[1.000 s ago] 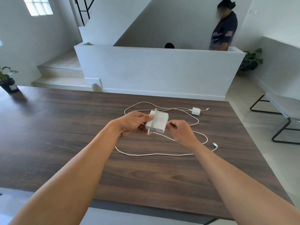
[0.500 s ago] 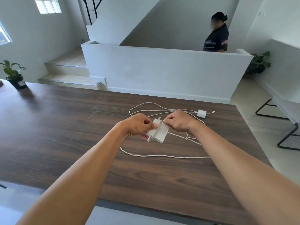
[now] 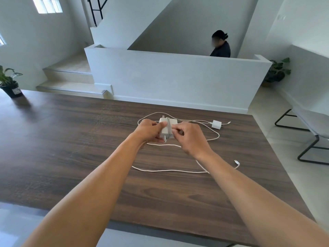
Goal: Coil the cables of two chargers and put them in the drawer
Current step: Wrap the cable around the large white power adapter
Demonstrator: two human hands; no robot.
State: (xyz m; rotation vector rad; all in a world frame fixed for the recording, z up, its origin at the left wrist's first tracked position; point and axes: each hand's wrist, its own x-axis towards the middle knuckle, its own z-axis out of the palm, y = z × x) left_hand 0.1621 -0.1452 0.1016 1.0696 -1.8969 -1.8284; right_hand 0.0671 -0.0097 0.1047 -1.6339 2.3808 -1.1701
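The large white square charger brick (image 3: 167,128) is held just above the dark wood-grain surface (image 3: 71,139), in front of the person and between both hands. The left hand (image 3: 149,130) grips it from its left side with fingers curled round the edge. The right hand (image 3: 188,135) is at its right edge, and its fingertips appear to pinch the white cable (image 3: 169,170) where it leaves the brick. One turn of cable crosses the brick's face from far edge to near edge, so the winding axis seems to run left to right through the brick. The slack lies on the near side, looping toward the person, passing under the right forearm and ending in a connector (image 3: 237,163) off to the right. The right hand is therefore the nearer one to feed the next turn, probably drawing slack up from below. The small white plug charger (image 3: 216,124) lies beyond the right hand, untouched, and no drawer is in view
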